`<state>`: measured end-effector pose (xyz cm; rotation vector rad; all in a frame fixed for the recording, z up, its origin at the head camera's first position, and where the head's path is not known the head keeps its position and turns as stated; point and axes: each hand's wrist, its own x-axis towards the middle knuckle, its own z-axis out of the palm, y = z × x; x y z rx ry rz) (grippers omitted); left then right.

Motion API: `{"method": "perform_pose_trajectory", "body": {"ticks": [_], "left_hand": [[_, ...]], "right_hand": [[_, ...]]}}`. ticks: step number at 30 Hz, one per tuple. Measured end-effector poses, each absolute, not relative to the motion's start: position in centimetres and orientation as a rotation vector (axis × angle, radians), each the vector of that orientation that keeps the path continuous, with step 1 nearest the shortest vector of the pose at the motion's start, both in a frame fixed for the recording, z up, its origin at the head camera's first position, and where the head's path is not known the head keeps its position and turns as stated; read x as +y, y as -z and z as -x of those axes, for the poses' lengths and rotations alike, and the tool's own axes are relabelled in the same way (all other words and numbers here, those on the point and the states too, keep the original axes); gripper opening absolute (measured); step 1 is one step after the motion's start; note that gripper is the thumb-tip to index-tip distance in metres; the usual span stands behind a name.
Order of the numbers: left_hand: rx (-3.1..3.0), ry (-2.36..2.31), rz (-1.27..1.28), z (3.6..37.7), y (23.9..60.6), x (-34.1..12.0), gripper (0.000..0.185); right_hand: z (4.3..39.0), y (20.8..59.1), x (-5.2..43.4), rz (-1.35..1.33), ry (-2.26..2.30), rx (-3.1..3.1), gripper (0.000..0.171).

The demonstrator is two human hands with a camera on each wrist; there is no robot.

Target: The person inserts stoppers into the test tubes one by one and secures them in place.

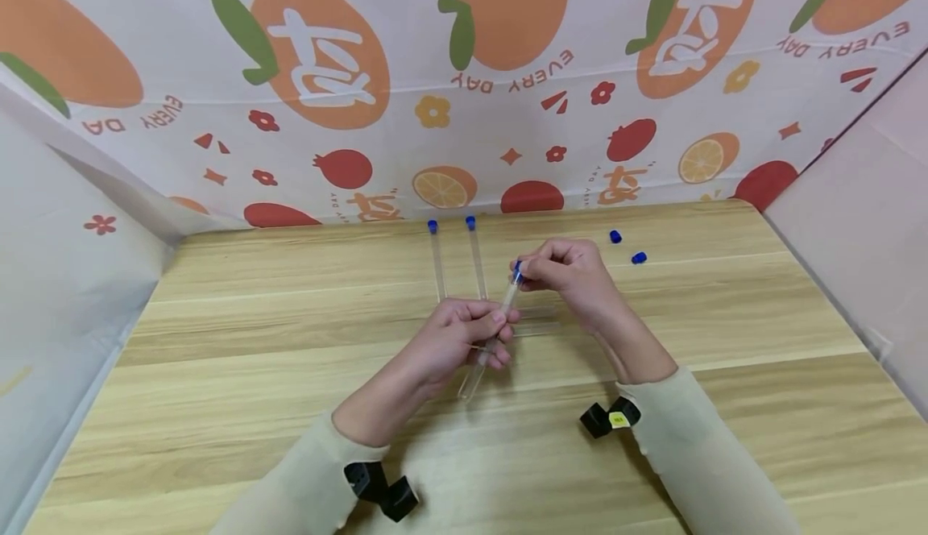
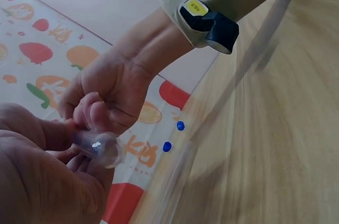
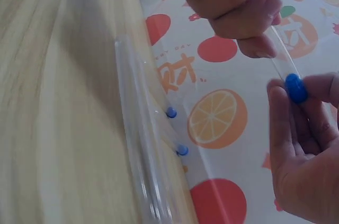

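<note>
Setting: pale wooden table (image 1: 290, 358) enclosed by a fruit-print cloth backdrop (image 1: 464, 76) and plain side panels.

Item in hand: one clear test tube (image 1: 493, 333), held above the table's centre and tilted, its mouth toward 1 o'clock and its rounded base toward 7 o'clock.

Left hand (image 1: 457, 338): fingers curled round the middle of the tube, a firm grasp.

Right hand (image 1: 565, 273): fingertips pinching the blue cap (image 1: 518, 271) at the tube's mouth; the right wrist view shows the cap between thumb and fingers, seated on the tube's end.

Step, as judged: capping in hand, cap on the mouth but perhaps not fully home. The next move likely calls for a straight push or twist along the tube's axis while the left hand steadies the glass.

Also on the table: two capped tubes (image 1: 457, 261) lying at 12 o'clock of the hands; two faint uncapped tubes (image 1: 536, 319) under the right hand; two loose blue caps (image 1: 627, 246) at 2 o'clock.
</note>
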<state>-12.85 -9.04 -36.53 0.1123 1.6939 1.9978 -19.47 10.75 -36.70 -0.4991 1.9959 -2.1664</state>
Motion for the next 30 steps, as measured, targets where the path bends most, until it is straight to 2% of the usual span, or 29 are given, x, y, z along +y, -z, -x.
{"method": "perform_pose_trajectory", "body": {"ticks": [9,22,30], "left_hand": [[1.678,-2.001,-0.136,12.9,36.6,-8.8,0.033],[1.713,-1.920,-0.275,13.4,36.8,-9.4,0.042],[1.737,-1.919,-0.324,13.7,37.2,-9.6,0.035]], "right_hand": [[19.2,36.2,11.1,0.480,2.160,1.991,0.019],[19.8,35.8,11.9,0.462,2.272,1.954,0.005],[20.0,35.9,12.0,0.440,2.300,1.953,0.006]]}}
